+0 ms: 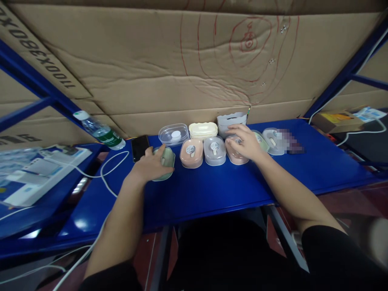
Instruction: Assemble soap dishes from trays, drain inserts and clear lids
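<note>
My left hand (151,165) lies over a green lidded box (167,163) at the left end of a row, its fingers apart on the box. My right hand (244,141) reaches over a brownish-pink box (238,155), fingers spread across its upper part. Between the hands sit a peach box (191,155) and a grey-lilac box (215,152), both with clear lids. Behind them are a clear lid (169,134), stacked cream trays (203,129) and a grey scalloped container (227,121). Another green box (261,139) and a pale box (273,142) stand right of my right hand.
A blue table (206,194) bears everything, with cardboard (136,64) upright behind it. At the left are a water bottle (101,131), a black phone (140,146) and a looping white cable (104,178). A small carton (336,121) stands far right.
</note>
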The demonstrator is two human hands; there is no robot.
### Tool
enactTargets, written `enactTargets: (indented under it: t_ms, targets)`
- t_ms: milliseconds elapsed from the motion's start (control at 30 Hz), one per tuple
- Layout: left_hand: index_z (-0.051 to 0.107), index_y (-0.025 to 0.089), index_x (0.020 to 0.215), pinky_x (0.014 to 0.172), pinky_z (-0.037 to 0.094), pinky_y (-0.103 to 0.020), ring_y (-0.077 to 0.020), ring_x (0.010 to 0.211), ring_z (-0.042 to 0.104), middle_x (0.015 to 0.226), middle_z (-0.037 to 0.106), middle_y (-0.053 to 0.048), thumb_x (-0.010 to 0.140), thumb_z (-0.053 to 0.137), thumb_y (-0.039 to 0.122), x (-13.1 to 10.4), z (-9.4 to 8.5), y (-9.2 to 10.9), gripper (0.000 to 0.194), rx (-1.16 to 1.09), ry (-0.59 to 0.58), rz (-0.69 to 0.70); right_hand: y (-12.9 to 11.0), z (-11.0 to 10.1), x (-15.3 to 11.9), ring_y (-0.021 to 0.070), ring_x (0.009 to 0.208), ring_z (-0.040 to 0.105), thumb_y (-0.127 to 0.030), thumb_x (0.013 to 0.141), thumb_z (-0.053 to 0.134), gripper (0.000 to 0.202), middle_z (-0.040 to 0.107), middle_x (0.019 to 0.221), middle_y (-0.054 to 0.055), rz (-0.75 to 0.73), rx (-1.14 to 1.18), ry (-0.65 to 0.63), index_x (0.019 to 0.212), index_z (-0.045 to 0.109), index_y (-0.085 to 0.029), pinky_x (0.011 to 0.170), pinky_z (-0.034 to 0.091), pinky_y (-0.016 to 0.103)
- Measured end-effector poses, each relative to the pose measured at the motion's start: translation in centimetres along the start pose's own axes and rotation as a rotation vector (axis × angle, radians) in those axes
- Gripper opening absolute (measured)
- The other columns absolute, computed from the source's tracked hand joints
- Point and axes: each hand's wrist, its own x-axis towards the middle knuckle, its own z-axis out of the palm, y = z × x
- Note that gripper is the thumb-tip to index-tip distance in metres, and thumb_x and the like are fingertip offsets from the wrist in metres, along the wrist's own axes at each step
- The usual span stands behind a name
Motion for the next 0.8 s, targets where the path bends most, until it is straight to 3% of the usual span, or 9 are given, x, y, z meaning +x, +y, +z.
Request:
enactTargets:
  t_ms: [200,400,500,567,667,800]
  targets:
    - [0.025,0.024,0.179,0.120,0.048,-0.071,-0.0633,0.152,0.050,0.181,0.025,-0.029,0.076,0.078,0.061,0.1,0.1,0.2,0.122,-0.057,0.048,0.014,-0.1,0.4,-0.1,0.0365,0.126,0.074,-0.044,0.096,0.070,0.027,0.079,0.135,0.008,0.001,0.010,-0.011,0.117,0.081,-0.032,0.111,0.058,0.066]
    - [0.026,0.022,0.178,0.128,0.044,-0.066,-0.0540,0.153,0.052,0.179,0.030,-0.025,0.075,0.081,0.057,0.7,-0.2,-2.3,0.122,-0.242,0.091,0.084,-0.3,0.2,-0.1,0.0374,0.127,0.074,-0.043,0.096,0.070,0.027,0.080,0.135,0.009,-0.010,0.036,-0.016,0.117,0.082,-0.031,0.112,0.057,0.067]
    - [0.026,0.019,0.178,0.135,0.035,-0.065,-0.0491,0.164,0.039,0.179,0.033,-0.023,0.079,0.079,0.054,0.3,-1.4,-3.7,0.117,-0.370,0.171,0.143,-2.0,0.3,0.0,0.0361,0.125,0.075,-0.046,0.097,0.073,0.026,0.081,0.132,0.007,0.016,0.103,0.005,0.117,0.081,-0.033,0.112,0.058,0.065]
    - [0.021,0.023,0.179,0.136,0.034,-0.064,-0.0451,0.167,0.036,0.182,0.032,-0.019,0.084,0.075,0.052,-0.4,-2.2,-3.7,0.113,-0.495,0.220,0.221,-3.9,0.6,-0.1,0.0345,0.124,0.075,-0.049,0.098,0.075,0.027,0.081,0.131,0.005,0.040,0.185,0.033,0.119,0.080,-0.035,0.112,0.059,0.063]
    - [0.010,0.033,0.181,0.132,0.044,-0.060,-0.0420,0.166,0.041,0.184,0.033,-0.011,0.089,0.074,0.051,-1.6,-2.5,-1.1,0.114,-0.637,0.255,0.403,-6.9,1.7,-0.7,0.0332,0.128,0.075,-0.054,0.099,0.078,0.043,0.079,0.139,0.006,0.076,0.391,-0.002,0.138,0.073,-0.037,0.114,0.060,0.060]
    - [0.005,0.039,0.181,0.135,0.040,-0.061,-0.0421,0.170,0.034,0.185,0.027,-0.013,0.088,0.082,0.062,-2.4,-0.1,5.6,0.123,-0.582,0.391,0.778,-8.8,3.3,-1.7,0.0356,0.135,0.071,-0.070,0.097,0.075,0.090,0.066,0.157,0.013,0.144,0.643,-0.191,0.172,0.039,-0.035,0.112,0.063,0.058]
